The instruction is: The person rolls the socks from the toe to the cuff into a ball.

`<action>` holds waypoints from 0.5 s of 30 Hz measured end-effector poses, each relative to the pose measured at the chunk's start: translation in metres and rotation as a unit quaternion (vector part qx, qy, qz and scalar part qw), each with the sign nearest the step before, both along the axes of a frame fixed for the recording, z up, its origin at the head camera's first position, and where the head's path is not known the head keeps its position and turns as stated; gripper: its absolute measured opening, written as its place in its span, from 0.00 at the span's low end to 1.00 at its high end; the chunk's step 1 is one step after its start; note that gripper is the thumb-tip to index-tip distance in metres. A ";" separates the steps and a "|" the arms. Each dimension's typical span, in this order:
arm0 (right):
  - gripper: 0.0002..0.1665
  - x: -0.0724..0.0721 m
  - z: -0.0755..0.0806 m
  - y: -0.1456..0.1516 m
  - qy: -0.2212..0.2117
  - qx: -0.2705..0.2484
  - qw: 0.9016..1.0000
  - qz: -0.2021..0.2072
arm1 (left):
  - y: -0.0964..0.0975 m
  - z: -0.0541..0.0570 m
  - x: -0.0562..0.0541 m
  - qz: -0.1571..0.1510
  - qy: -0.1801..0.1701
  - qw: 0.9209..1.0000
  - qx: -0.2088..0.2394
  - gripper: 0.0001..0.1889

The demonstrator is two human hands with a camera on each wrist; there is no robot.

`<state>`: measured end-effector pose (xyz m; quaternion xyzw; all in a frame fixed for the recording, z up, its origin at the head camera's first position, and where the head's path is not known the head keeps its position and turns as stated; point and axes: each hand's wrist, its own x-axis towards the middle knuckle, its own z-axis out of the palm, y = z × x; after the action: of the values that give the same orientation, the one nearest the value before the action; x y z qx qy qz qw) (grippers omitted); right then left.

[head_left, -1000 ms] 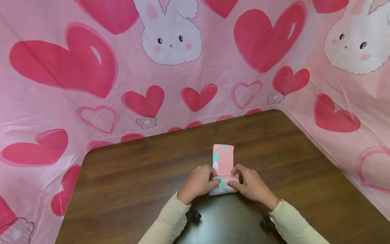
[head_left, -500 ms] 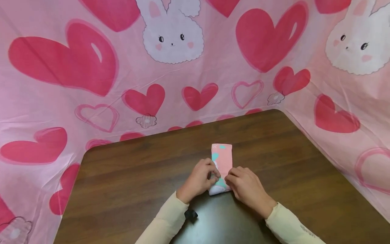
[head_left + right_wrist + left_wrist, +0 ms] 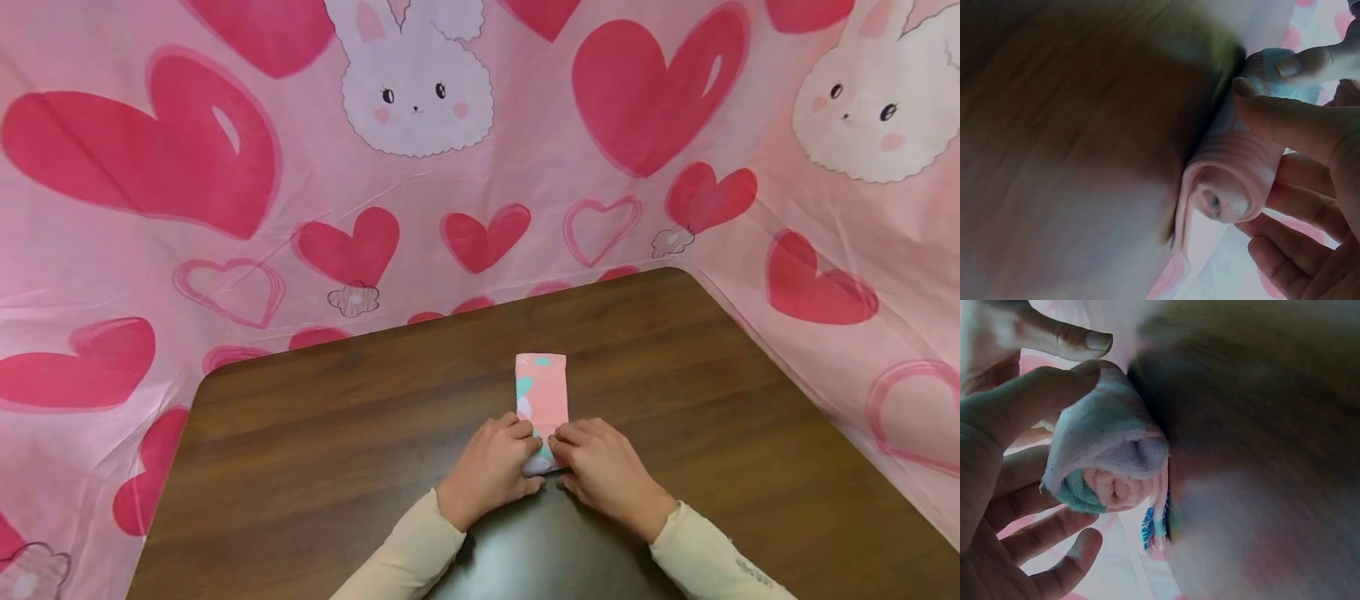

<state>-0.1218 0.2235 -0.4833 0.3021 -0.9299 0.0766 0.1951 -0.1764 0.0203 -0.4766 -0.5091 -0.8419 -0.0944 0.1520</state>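
A pink knit sock (image 3: 547, 392) with teal and white patches lies lengthwise on the table, its near end rolled up. My left hand (image 3: 489, 467) grips the left part of the roll, fingers over the far side and thumb at the near side. On the right part, my right hand (image 3: 611, 471) holds it the same way. In the left wrist view, the rolled sock (image 3: 1100, 437) shows a loose white outer layer around coiled pink and teal layers. The right wrist view shows the roll's other end (image 3: 1222, 194) as a tighter spiral, with the flat part running off beneath.
The dark brown wooden table (image 3: 337, 433) extends around both hands. A pink curtain (image 3: 420, 187) printed with hearts and rabbits hangs along its back and right edges. Cream sleeves (image 3: 416, 542) cover both forearms.
Both thumbs have moved from on top of the sock's near part to its near edge. The fingers have come over the roll, and the right hand has shifted slightly left.
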 end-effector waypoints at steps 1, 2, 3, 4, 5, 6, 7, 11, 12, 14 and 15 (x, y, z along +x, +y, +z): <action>0.23 0.000 -0.001 0.001 -0.001 -0.002 1.000 -0.001 | 0.001 0.000 0.001 0.004 0.006 1.000 -0.008 0.20; 0.24 0.000 -0.001 0.002 -0.003 -0.005 1.000 -0.002 | 0.002 0.000 0.002 0.008 0.011 1.000 -0.016 0.20; 0.25 -0.001 -0.002 0.002 -0.003 -0.007 1.000 -0.003 | 0.003 0.000 0.002 0.012 0.019 0.999 -0.025 0.21; 0.25 -0.001 -0.002 0.003 -0.003 -0.008 1.000 -0.003 | 0.004 0.000 0.003 0.016 0.025 0.999 -0.033 0.22; 0.25 -0.001 -0.003 0.003 -0.001 -0.009 1.000 -0.002 | 0.005 0.000 0.004 0.020 0.032 0.998 -0.041 0.23; 0.25 -0.002 -0.003 0.003 0.000 -0.008 1.000 -0.002 | 0.007 0.000 0.004 0.024 0.039 0.998 -0.047 0.25; 0.25 -0.003 -0.004 0.003 0.003 -0.007 1.000 -0.002 | 0.008 -0.001 0.005 0.029 0.045 0.997 -0.051 0.26; 0.27 -0.004 -0.006 0.001 0.017 0.003 1.000 -0.006 | 0.012 -0.002 0.006 0.042 0.073 0.995 -0.053 0.27; 0.27 -0.004 -0.006 0.000 0.022 0.005 1.000 -0.009 | 0.012 -0.003 0.007 0.044 0.079 0.995 -0.051 0.27; 0.26 -0.005 -0.007 -0.002 0.033 0.003 0.999 -0.013 | 0.013 -0.003 0.007 0.047 0.088 0.994 -0.047 0.25; 0.26 -0.005 -0.008 -0.003 0.038 0.003 0.999 -0.014 | 0.014 -0.004 0.006 0.049 0.091 0.994 -0.045 0.24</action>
<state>-0.1271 0.2208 -0.4909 0.2924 -0.9261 0.0600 0.2306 -0.1700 0.0340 -0.4806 -0.4804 -0.8518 -0.0019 0.2089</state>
